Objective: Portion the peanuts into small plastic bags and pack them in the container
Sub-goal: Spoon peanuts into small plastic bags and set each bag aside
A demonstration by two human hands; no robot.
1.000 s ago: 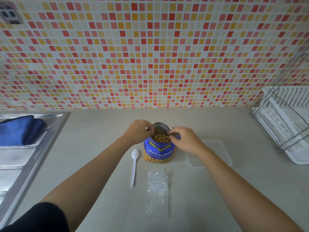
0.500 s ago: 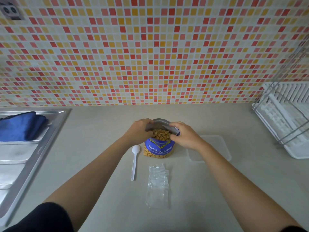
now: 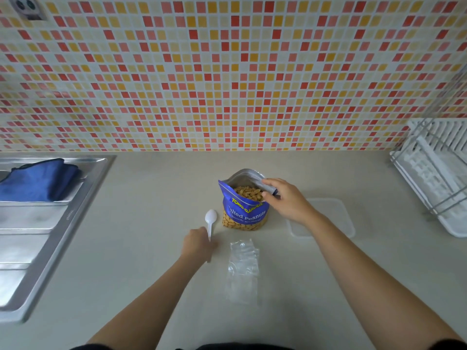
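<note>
The peanut bag (image 3: 244,213) is pinched at its rim by the right hand (image 3: 285,200); the spoon (image 3: 211,218) is gripped by the curled fingers of the left hand (image 3: 198,245).

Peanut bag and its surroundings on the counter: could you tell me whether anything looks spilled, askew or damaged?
Nothing stands out. The peanut bag stands upright and open, its rim held by the right hand; nothing is spilled on the counter. The left hand grips the spoon beside the plastic bags.
</note>
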